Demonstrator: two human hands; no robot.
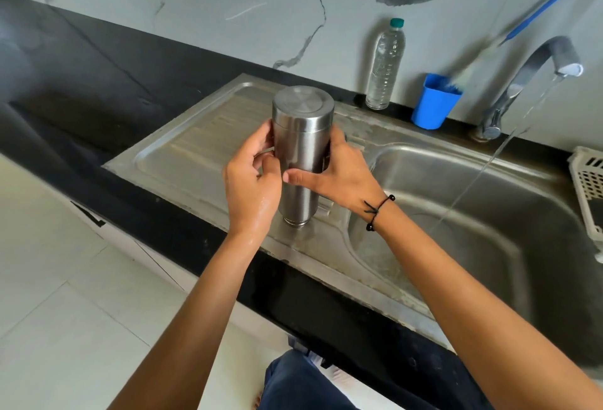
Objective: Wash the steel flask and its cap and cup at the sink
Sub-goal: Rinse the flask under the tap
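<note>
- The steel flask [299,155] stands upright on the ridged draining board [202,135] just left of the sink basin [489,214], with its cup-shaped top on.
- The left hand [251,178] is curled against the flask's left side, fingers touching its wall below the top.
- The right hand [339,174] wraps round the flask's right side, thumb lying across the front of the body.
- The tap [528,83] stands behind the basin on its right, and a thin stream of water [473,181] runs from it into the basin.
- A clear plastic bottle [385,67] and a blue cup [432,101] holding a brush stand on the black bench [98,83] behind the basin, left of the tap.
- A white basket [587,187] sits at the basin's right edge.
</note>
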